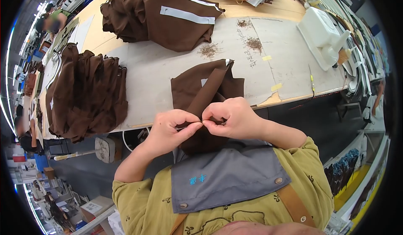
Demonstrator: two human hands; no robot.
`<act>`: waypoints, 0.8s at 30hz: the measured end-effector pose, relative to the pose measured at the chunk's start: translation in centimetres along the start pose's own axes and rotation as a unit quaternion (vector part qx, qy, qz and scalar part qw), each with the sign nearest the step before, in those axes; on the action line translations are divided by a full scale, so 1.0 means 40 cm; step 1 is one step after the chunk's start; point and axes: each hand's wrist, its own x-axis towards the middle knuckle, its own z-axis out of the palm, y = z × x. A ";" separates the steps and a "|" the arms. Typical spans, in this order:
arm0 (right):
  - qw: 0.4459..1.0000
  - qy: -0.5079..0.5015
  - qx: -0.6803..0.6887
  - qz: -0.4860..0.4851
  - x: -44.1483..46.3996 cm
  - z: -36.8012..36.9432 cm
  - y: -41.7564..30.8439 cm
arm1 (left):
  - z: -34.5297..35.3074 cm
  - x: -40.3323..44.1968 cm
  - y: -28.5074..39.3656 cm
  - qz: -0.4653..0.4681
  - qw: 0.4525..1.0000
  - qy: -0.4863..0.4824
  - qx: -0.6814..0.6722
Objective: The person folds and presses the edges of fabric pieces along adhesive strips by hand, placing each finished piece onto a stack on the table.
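A brown fabric piece [195, 81] lies partly on the paper-covered table and hangs over its front edge towards my apron. My left hand [174, 128] and my right hand [228, 118] meet at the centre, over this fabric. Each one pinches with thumb and index finger, and the fingertips nearly touch. Between them the fabric's edge seems held, but the exact spot is too small to make out. A narrow folded brown strip runs up from my hands across the piece, with a small white patch beside it.
Brown garments [88, 94] are piled at the left, and a larger brown heap with white strips [187, 14] lies at the back. A white plastic container [323, 37] and a yellow-handled tool [312, 84] are at the right. Co-workers [54, 21] are at far left.
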 end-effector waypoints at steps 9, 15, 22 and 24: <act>0.964 -0.088 -0.080 -0.236 0.023 0.028 -0.031 | -0.047 0.157 -0.002 0.182 0.957 -0.141 0.176; 0.919 -0.178 -0.099 -0.337 0.036 -0.029 -0.093 | -0.023 0.290 -0.053 0.362 0.834 -0.158 0.384; 0.891 0.003 -0.290 -0.349 0.057 -0.243 -0.112 | -0.257 0.274 -0.101 0.259 0.799 -0.019 0.542; 0.828 0.107 -0.436 -0.335 0.097 -0.288 -0.093 | -0.290 0.229 -0.063 0.249 0.802 -0.003 0.543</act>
